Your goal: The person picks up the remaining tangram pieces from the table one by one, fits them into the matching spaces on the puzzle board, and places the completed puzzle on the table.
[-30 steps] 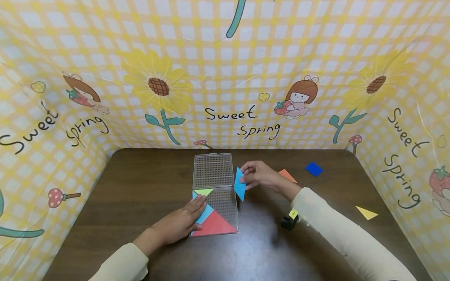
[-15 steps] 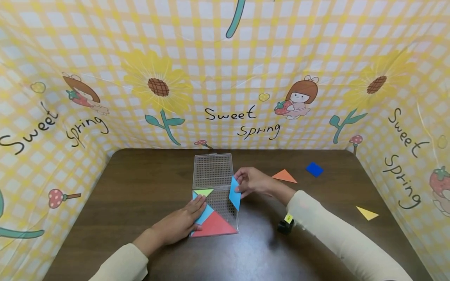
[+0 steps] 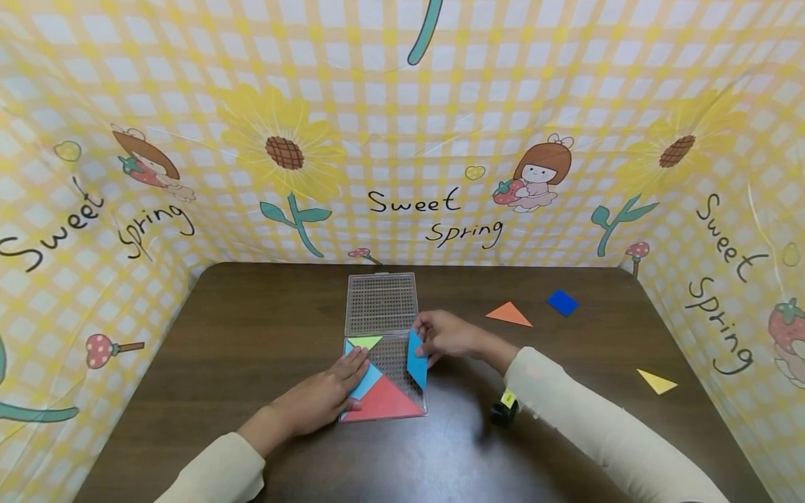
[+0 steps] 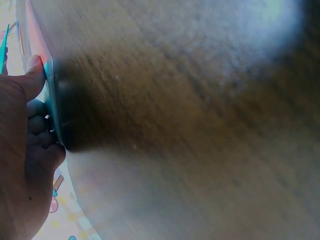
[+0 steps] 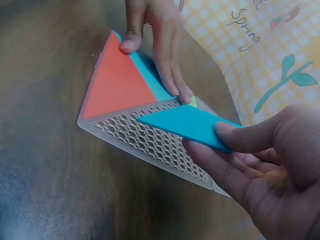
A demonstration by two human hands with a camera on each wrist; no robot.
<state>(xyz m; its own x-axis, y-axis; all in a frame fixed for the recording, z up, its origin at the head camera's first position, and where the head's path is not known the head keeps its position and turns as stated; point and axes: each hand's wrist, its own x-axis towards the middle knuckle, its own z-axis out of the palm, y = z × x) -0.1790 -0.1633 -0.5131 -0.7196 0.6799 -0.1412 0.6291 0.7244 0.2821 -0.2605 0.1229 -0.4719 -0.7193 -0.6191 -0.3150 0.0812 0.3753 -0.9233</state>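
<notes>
A clear plastic tangram case (image 3: 381, 304) lies unfolded on the table, with a perforated pattern showing through it. In its near half are a red triangle (image 3: 385, 401), a light blue piece (image 5: 149, 75) partly covered by fingers, and a small green triangle (image 3: 367, 343). My left hand (image 3: 327, 391) rests on these pieces with fingers extended, thumb on the red triangle's corner. Above the near half's right side, my right hand (image 5: 280, 165) pinches a blue parallelogram (image 5: 187, 125) between thumb and fingers, tilted and apart from the pieces in the case.
To the right on the table (image 3: 251, 300) lie an orange triangle (image 3: 509, 314), a dark blue square (image 3: 562, 303) and a yellow triangle (image 3: 657, 381). A black device with a yellow tag (image 3: 505, 409) hangs at the right wrist. Checked cloth walls (image 3: 402, 140) stand around the table.
My right hand has carried the blue parallelogram left and nearer, from beside the case to above its near half. The orange triangle has come fully into sight. My left hand has stayed put.
</notes>
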